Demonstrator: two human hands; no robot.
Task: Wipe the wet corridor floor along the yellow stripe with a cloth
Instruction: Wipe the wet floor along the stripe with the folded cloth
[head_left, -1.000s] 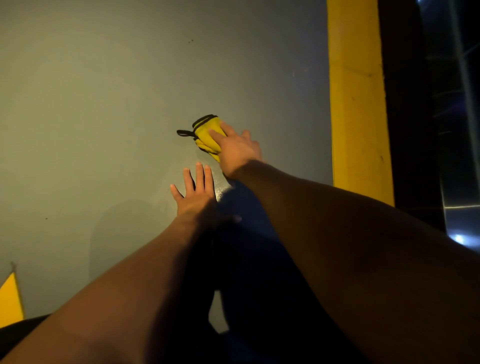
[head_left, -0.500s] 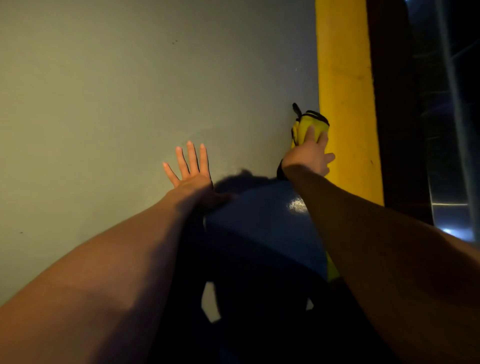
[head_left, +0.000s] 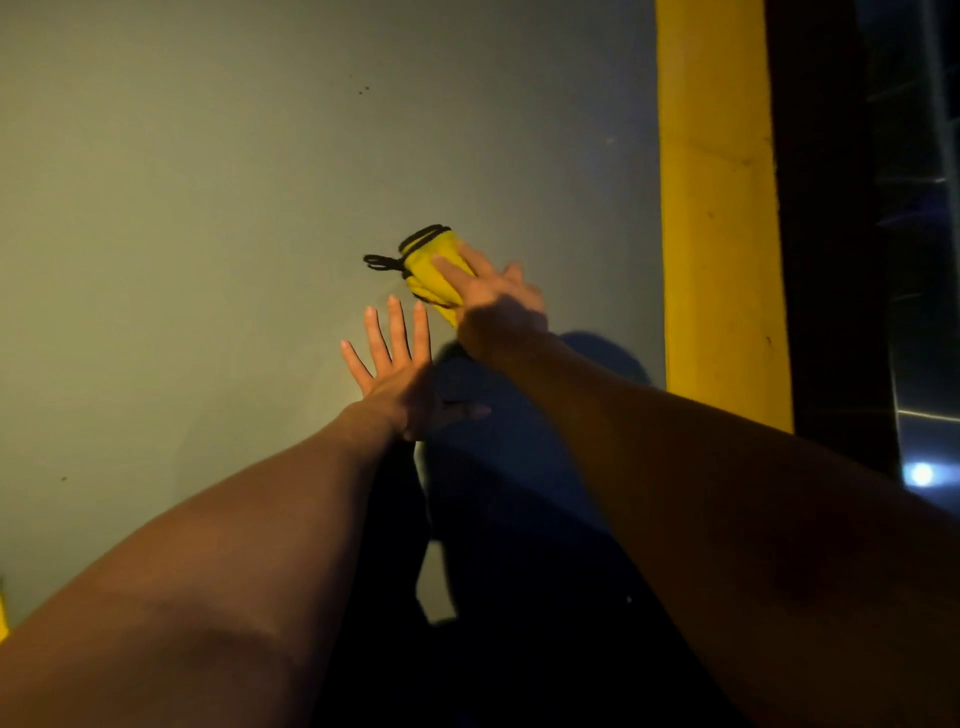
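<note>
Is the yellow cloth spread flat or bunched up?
Bunched up. The cloth sits as a compact folded wad under the right hand, its black edging doubled over, a black loop trailing left.

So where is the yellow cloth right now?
In the head view the yellow cloth lies on the grey floor near mid-frame, pressed under the right hand, just ahead of the left hand and well left of the yellow stripe.
</note>
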